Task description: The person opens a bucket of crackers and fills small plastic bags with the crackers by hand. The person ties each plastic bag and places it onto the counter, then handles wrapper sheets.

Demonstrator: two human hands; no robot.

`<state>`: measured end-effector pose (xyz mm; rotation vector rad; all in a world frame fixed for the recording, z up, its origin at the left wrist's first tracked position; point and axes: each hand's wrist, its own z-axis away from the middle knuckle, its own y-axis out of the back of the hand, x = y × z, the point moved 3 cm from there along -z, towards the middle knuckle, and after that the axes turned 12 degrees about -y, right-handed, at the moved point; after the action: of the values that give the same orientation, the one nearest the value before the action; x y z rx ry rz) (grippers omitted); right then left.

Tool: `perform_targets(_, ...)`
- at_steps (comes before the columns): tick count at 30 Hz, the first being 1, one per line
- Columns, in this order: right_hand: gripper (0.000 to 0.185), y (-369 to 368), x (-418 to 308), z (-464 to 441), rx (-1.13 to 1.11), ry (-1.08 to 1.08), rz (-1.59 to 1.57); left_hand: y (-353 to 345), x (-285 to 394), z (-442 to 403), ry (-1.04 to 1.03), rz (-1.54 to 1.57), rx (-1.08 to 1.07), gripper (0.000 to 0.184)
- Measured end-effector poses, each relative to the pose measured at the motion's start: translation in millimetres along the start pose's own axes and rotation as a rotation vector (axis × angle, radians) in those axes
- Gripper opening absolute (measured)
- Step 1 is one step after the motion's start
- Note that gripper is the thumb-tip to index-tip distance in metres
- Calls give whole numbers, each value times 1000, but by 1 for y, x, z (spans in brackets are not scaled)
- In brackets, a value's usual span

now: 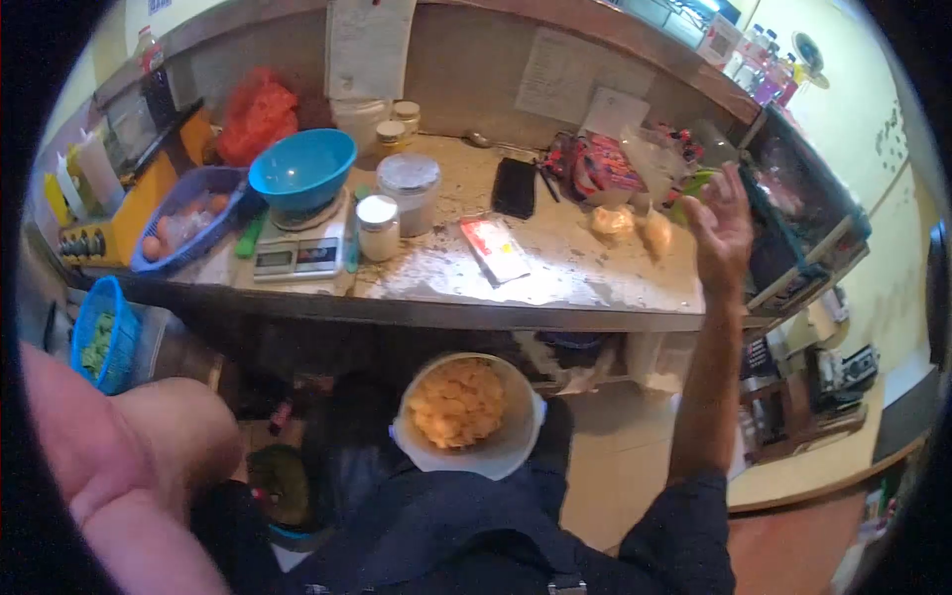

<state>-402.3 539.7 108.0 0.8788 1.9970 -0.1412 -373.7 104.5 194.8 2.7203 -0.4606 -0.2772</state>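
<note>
My right hand point(724, 223) is raised at the table's right end, fingers apart, with nothing in it. Closest to it are two small tied bags of pale orange stuff, one bag point(658, 233) just to its left. My left arm is bent up close to the camera at the lower left; part of my left hand point(74, 426) seems to show there, its fingers out of sight. Between my legs stands a white bucket point(516, 426) holding orange-yellow chunks point(458, 404). On the table lie a red-and-white packet point(496, 250) and a black phone point(514, 188).
A blue bowl point(302, 171) sits on a kitchen scale point(297, 260). Lidded jars, one large jar point(409, 193) among them, stand beside it. A purple basket point(188, 233) holds eggs; a green basket point(104, 337) is below. A crate point(813, 233) borders the right side.
</note>
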Motion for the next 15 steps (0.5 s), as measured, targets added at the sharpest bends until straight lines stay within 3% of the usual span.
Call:
perform_targets(2, 89, -3, -72, 34, -35, 262, -82, 3, -5, 0, 44, -42, 7, 51)
perform_targets(8, 84, 0, -213, 89, -267, 1078, -52, 9, -19, 3, 139, -168, 21, 53)
perform_targets(11, 82, -1, -248, 98, -338, 1308, -31, 17, -26, -1, 171, -202, 34, 53)
perform_targets(15, 78, 15, -278, 95, -357, 1453, -19, 23, -34, -15, 201, -249, 51, 54)
